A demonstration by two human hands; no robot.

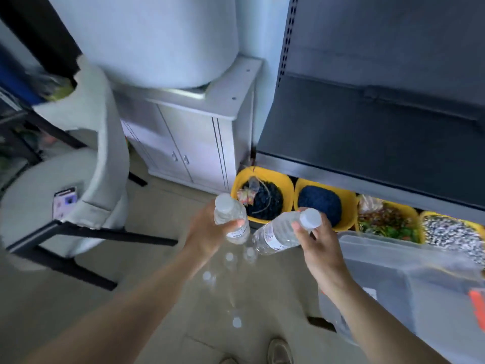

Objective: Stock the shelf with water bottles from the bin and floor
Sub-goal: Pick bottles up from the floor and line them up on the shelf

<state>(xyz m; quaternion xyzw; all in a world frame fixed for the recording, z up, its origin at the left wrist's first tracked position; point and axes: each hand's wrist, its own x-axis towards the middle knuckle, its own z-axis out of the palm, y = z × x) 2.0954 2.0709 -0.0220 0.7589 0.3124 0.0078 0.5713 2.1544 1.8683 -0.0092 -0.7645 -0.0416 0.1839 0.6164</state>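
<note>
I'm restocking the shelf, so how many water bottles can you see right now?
6: one in the left hand, one in the right hand, four standing on the floor beneath them, shown by their caps. More may be hidden.

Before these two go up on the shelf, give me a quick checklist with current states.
1. Left hand grips a clear plastic water bottle: ok.
2. Right hand grips the second clear bottle: ok, held tilted.
3. White caps on both: ok.
4. Dark metal shelf has free space: ok.
5. More clear bottles standing on the floor near the feet: not ok, a trip risk.
6. Clear plastic bin contents: cannot tell.
</note>
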